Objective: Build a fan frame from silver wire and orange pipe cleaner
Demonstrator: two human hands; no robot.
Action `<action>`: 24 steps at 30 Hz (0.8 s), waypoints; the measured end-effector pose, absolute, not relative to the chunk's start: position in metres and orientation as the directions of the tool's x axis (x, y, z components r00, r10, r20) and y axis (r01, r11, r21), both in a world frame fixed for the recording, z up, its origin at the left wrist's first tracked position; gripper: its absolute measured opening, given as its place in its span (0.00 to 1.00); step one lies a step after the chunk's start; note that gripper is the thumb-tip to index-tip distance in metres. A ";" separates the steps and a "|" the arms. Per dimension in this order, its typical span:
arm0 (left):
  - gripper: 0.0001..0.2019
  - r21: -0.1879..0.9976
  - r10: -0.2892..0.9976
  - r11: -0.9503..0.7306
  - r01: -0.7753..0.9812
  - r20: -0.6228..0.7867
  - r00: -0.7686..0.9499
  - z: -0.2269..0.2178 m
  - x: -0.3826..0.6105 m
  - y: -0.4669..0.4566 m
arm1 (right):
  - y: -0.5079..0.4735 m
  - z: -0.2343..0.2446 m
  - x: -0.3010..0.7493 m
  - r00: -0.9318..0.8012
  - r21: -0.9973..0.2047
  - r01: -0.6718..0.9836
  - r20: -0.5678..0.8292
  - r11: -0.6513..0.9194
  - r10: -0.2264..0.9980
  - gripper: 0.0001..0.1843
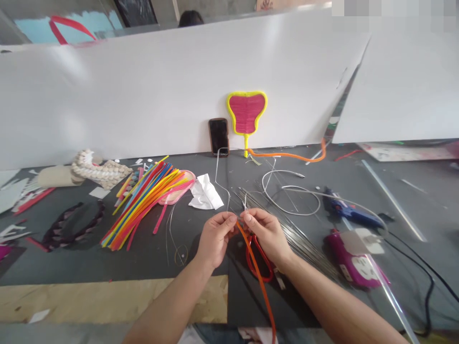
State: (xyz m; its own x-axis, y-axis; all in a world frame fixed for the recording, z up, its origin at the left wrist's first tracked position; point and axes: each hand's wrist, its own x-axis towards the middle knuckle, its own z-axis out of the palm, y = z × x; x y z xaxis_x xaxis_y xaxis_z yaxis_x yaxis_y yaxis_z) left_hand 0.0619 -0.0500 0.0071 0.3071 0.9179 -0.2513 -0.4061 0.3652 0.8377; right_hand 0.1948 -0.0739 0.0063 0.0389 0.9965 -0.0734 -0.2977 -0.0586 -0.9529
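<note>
My left hand point(215, 239) pinches a thin bent wire point(216, 174) that rises above my fingers. Close beside it, my right hand point(267, 234) is closed in a pinch at the upper end of an orange pipe cleaner point(258, 277), which hangs toward the table's front edge. The fingertips almost meet, hiding where wire and pipe cleaner come together. Red-handled scissors point(269, 268) lie beneath my right hand. Beyond the hands, a pink fan shape with a yellow fuzzy border point(246, 113) leans upright against the white panel.
Left of my hands lie a bundle of coloured pipe cleaners point(143, 210), a crumpled white tissue point(205, 193) and a dark braided headband point(53, 234). A phone point(218, 136) leans at the back. To the right are loose metal wires point(304, 248), a blue glue gun point(353, 210) and a purple power strip point(337, 251).
</note>
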 end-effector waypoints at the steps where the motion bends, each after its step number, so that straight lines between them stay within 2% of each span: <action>1: 0.07 0.839 0.915 0.368 -0.400 -0.249 0.319 0.008 0.062 -0.050 | -0.073 0.006 0.196 0.020 -0.944 -0.323 -0.084 -0.073 0.996 0.11; 5: 0.08 0.815 0.882 0.418 -0.401 -0.259 0.393 0.010 0.066 -0.052 | -0.070 0.003 0.199 -0.047 -0.900 -0.419 -0.107 -0.117 0.993 0.10; 11: 0.10 0.734 0.846 0.497 -0.462 -0.294 0.444 0.007 0.068 -0.054 | -0.069 -0.001 0.197 -0.044 -0.908 -0.405 -0.094 -0.104 0.995 0.10; 24: 0.11 0.776 0.866 0.464 -0.427 -0.298 0.401 0.004 0.071 -0.055 | -0.069 -0.003 0.193 -0.005 -0.851 -0.520 -0.088 -0.078 0.996 0.11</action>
State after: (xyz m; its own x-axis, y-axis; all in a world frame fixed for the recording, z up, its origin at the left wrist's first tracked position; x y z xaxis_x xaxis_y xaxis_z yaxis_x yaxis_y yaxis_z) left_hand 0.0713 -0.0554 0.0043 0.4006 0.8664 -0.2980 -0.4273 0.4644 0.7757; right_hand 0.1931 -0.0691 -0.0028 -0.0054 0.9961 -0.0881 -0.5201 -0.0781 -0.8505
